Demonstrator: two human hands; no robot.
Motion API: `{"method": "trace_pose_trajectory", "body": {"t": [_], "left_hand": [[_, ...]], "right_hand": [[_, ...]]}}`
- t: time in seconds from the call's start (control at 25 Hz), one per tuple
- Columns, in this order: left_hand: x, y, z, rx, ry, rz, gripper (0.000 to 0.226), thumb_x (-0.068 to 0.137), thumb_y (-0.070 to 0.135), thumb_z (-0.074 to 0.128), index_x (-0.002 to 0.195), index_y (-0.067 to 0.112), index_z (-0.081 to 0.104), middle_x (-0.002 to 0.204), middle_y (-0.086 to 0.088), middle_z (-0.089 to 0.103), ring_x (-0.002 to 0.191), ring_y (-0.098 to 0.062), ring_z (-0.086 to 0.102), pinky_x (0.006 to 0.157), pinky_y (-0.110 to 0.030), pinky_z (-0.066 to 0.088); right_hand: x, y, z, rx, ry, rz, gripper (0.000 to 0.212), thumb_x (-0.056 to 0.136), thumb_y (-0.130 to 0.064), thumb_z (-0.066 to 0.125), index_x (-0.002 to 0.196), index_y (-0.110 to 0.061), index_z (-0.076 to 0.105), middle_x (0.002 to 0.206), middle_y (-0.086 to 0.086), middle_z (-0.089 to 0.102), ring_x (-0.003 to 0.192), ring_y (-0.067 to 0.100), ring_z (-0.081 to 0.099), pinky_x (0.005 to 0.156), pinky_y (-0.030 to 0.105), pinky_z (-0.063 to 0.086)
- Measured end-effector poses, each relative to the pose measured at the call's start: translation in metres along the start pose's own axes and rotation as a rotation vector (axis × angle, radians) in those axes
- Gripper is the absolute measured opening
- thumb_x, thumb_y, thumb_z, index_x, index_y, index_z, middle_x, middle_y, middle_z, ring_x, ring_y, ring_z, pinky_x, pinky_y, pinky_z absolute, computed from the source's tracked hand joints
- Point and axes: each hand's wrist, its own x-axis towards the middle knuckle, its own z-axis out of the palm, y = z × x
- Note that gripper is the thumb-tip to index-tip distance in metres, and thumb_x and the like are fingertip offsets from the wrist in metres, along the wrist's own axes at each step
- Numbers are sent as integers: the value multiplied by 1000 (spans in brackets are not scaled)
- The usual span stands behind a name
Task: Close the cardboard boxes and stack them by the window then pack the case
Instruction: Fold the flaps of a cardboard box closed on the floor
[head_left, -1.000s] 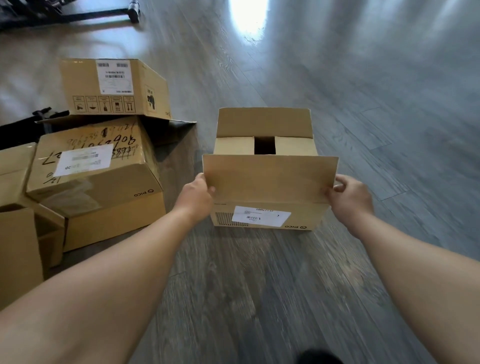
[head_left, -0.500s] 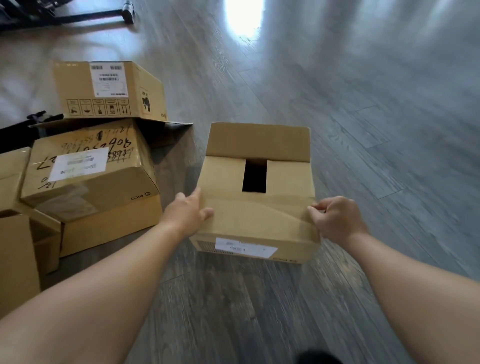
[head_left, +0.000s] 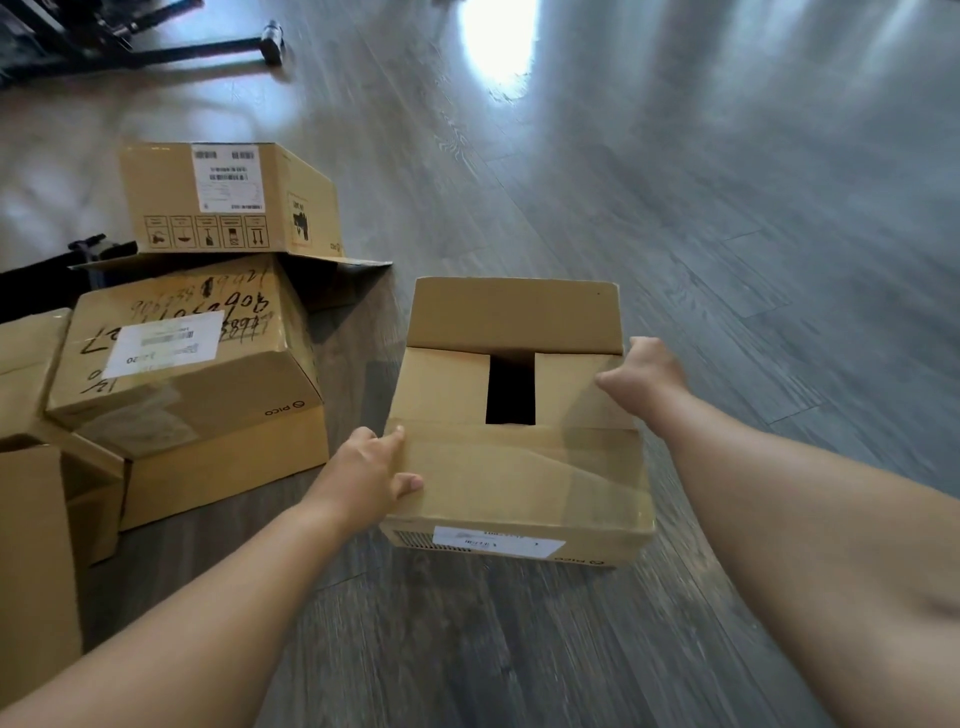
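Our right hand (head_left: 647, 371) reaches with curled fingers, gripping nothing, toward the upright far flap (head_left: 514, 317) of the brown cardboard box (head_left: 519, 467) on the grey wood floor (head_left: 727, 208); that hand is nearer. Left hand (head_left: 371, 467) presses the near flap flat. Other brown boxes (head_left: 182, 374) sit well left.

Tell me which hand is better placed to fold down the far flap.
Right, probably. The right hand reaches beside the upright far flap, while the left hand rests on the folded near flap, holding it down.
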Motion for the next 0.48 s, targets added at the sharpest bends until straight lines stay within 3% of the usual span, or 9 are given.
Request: {"method": "trace_pose_trajectory", "body": {"t": [0.16,0.28,0.36,0.44,0.48], "left_hand": [[5,-4,1,-27,-24,22,79,94,49,61,157,18,24,134,-6,55,118,-22,53,99,-35,46],[7,-3,1,-10,-20,22,75,94,49,61,155,18,30,131,-7,59,116,-24,55,97,-37,48],[9,2,2,5,-26,19,62,94,48,62,143,17,41,112,-5,63,99,-22,59,81,-34,51],[12,11,2,41,-33,11,44,93,48,61,123,19,48,96,-1,62,79,-15,54,62,-27,44],[13,16,1,58,-27,8,37,93,47,61,115,20,49,94,-1,63,76,-15,52,60,-28,42]], "right_hand": [[21,-19,20,55,7,25,21,77,-19,69,91,-9,58,85,7,62,78,27,61,54,29,43],[27,-19,24,74,83,1,31,75,-20,68,102,-11,56,97,8,64,93,32,63,69,34,50],[28,-17,19,117,121,-40,45,73,-19,65,117,-13,54,107,8,65,102,34,62,82,37,52],[24,-13,11,177,130,-68,66,73,-20,66,137,-16,47,117,6,66,109,32,62,89,37,52],[19,-10,7,226,117,-85,74,74,-21,67,144,-22,42,121,3,66,111,28,62,91,36,52]]}}
